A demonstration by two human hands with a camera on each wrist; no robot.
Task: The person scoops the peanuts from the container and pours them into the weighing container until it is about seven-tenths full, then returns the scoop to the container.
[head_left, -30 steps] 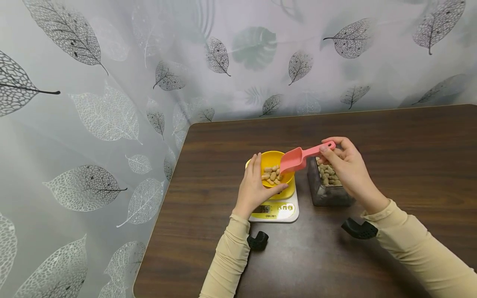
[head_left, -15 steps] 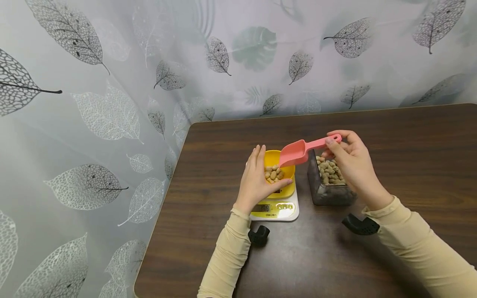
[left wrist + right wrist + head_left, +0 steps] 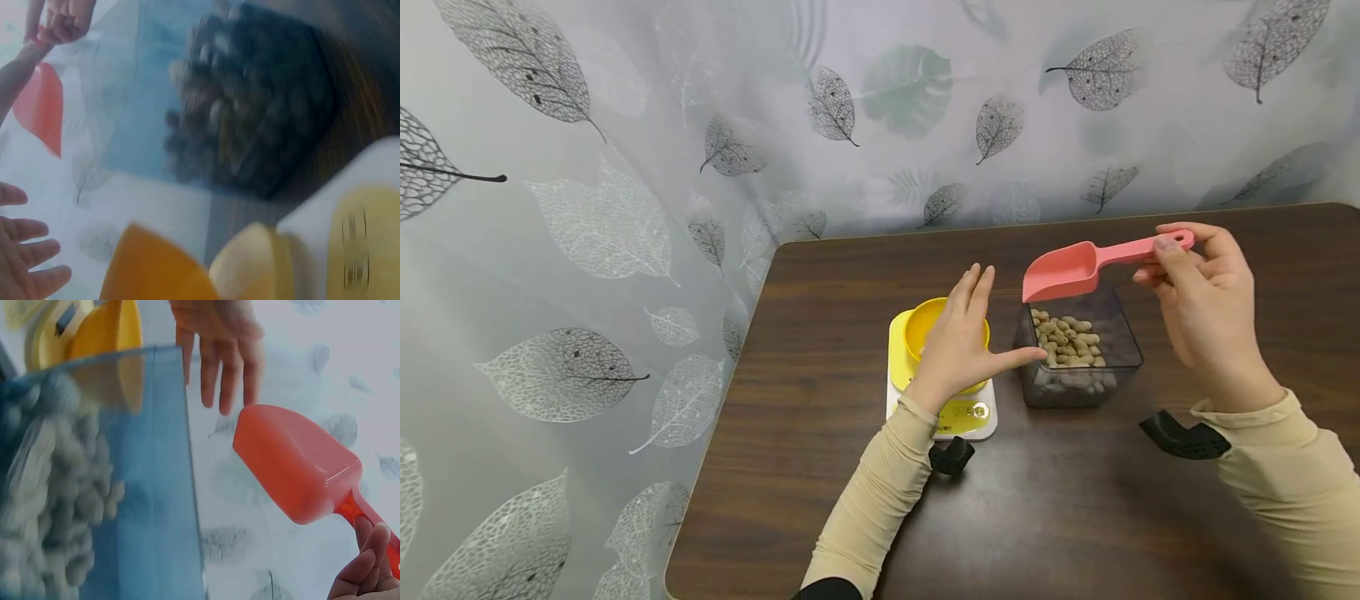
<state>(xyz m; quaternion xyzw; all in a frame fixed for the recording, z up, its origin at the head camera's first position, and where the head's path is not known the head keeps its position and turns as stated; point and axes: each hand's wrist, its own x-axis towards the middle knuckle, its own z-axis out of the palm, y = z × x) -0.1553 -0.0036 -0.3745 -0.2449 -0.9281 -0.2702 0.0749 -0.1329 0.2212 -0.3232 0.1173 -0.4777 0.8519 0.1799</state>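
Note:
My right hand [image 3: 1213,312] pinches the handle of a pink scoop [image 3: 1063,273] and holds it above the back of a clear grey plastic box [image 3: 1078,387]. No peanuts show in the scoop's bowl. Inside the box lie many peanuts [image 3: 1067,337]. My left hand [image 3: 958,346], fingers straight and thumb spread toward the box, hovers over a yellow bowl [image 3: 921,321] on a kitchen scale [image 3: 898,350]. That hand hides most of the bowl, its contents and the scale's readout. In the right wrist view the scoop [image 3: 297,462] hangs beside the box wall.
A dark wooden table [image 3: 820,358] carries the scale and, just to its right, the box. Behind and to the left hangs a grey curtain with leaf prints [image 3: 910,92]. Black wrist camera mounts [image 3: 1183,437] jut from both sleeves.
My right hand has carried the scoop right and up, from the yellow bowl to above the box. My left hand has moved right and away from the bowl's side.

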